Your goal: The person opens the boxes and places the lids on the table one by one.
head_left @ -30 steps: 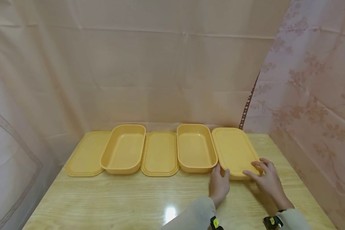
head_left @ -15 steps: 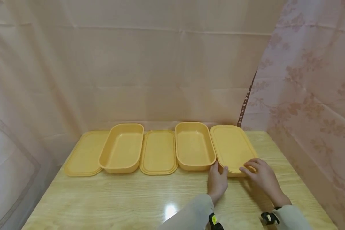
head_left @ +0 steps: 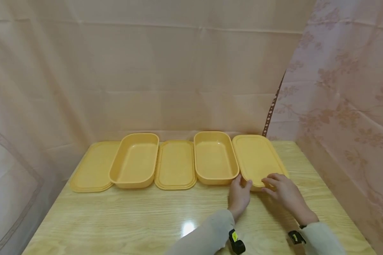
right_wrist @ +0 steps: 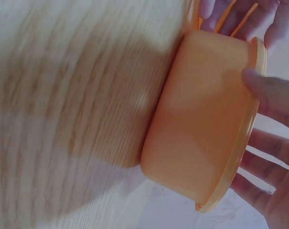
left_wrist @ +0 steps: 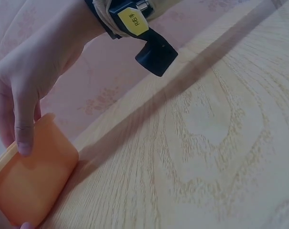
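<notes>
A yellow lidded food container (head_left: 257,187) stands at the right end of a row, its lid (head_left: 256,156) lying over the top. My left hand (head_left: 238,198) holds its front left corner, thumb at the front and fingers along the side. Close to the front edge, my right hand (head_left: 287,194) has its thumb at the lid's rim and fingertips on the lid. In the right wrist view the right thumb (right_wrist: 268,88) presses the rim beside the container wall (right_wrist: 197,109). The left wrist view shows the right hand (left_wrist: 39,67) over the container's corner.
To the left, an uncovered container (head_left: 216,159) sits against the lidded one. Beyond it lie a flat lid (head_left: 175,164), another uncovered container (head_left: 135,161) and a second flat lid (head_left: 94,168). All rest on a wood-grain table (head_left: 131,219) before a beige curtain (head_left: 146,71).
My right hand has slid left along the container's front edge, from the right corner toward the middle. The left hand keeps its hold on the front left corner.
</notes>
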`<state>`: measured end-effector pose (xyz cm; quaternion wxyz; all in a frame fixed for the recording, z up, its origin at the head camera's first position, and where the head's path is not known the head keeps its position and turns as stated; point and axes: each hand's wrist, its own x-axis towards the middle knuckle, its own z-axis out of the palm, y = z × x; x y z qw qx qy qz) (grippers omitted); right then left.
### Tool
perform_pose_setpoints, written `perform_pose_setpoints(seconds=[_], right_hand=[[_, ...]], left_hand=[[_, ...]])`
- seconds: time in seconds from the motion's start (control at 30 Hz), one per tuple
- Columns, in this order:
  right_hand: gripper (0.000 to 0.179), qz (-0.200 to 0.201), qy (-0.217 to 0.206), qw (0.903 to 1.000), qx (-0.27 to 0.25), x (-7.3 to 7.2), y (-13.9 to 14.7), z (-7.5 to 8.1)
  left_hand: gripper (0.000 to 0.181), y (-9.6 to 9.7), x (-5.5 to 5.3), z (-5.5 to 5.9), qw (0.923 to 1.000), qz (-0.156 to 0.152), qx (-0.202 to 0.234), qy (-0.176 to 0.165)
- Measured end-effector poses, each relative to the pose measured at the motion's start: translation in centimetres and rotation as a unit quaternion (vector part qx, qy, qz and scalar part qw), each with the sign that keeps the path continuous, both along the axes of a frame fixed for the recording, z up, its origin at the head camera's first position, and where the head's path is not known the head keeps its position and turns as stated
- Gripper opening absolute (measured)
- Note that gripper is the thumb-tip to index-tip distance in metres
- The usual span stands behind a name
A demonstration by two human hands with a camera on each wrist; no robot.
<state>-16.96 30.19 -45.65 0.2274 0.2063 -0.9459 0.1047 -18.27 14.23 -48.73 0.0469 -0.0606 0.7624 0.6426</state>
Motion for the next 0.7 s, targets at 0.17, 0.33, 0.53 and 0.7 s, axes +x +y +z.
perform_pose_setpoints(seconds=[0.17, 0.33, 0.53, 0.7], right_hand=[[0.031, 0.001, 0.031, 0.9994, 0.018, 0.29, -0.48, 0.09], [0.028, 0.006, 0.057, 0.998, 0.028, 0.33, -0.8, 0.2], [0.027, -0.001, 0.072, 0.9966, 0.039, 0.42, -0.75, -0.16], [0.028, 0.002, 0.078, 0.9962, 0.04, 0.4, -0.57, -0.48]], left_hand=[[0.056, -0.18, 0.07, 0.27, 0.9999, -0.003, 0.012, 0.001], [0.057, -0.2, 0.11, 0.25, 0.9999, -0.005, 0.015, 0.0], [0.057, -0.24, 0.2, 0.05, 0.9999, 0.0, 0.015, -0.002], [0.057, -0.23, 0.14, -0.17, 0.9998, 0.004, 0.02, -0.005]])
